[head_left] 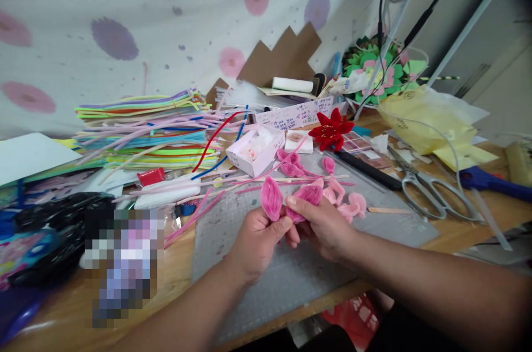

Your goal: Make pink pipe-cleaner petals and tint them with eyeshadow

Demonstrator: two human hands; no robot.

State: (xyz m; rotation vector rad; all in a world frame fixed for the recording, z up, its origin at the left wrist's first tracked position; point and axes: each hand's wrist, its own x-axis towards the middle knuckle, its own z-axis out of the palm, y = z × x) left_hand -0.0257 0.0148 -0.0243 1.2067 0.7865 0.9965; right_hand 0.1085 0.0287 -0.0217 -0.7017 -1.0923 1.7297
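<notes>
Above the grey cutting mat (233, 230), my left hand (260, 235) and my right hand (328, 224) meet, both with closed fingers. A pink pipe cleaner petal (271, 199) stands upright from the fingers of my left hand. My right thumb presses on a second pink petal (310, 194), which leans to the right. Whether the two petals are joined is hidden by my fingers. Just beyond lie more pink petals (291, 163), a small pink bud (328, 164) and pale pink curled pieces (353, 208) on the mat.
Bundles of coloured pipe cleaners (145, 130) are piled at the back left. A small white box (255, 152) and a red flower (332, 130) stand behind the hands. To the right lie scissors (436, 197), a black-handled tool (368, 172) and a wooden stick (389, 210).
</notes>
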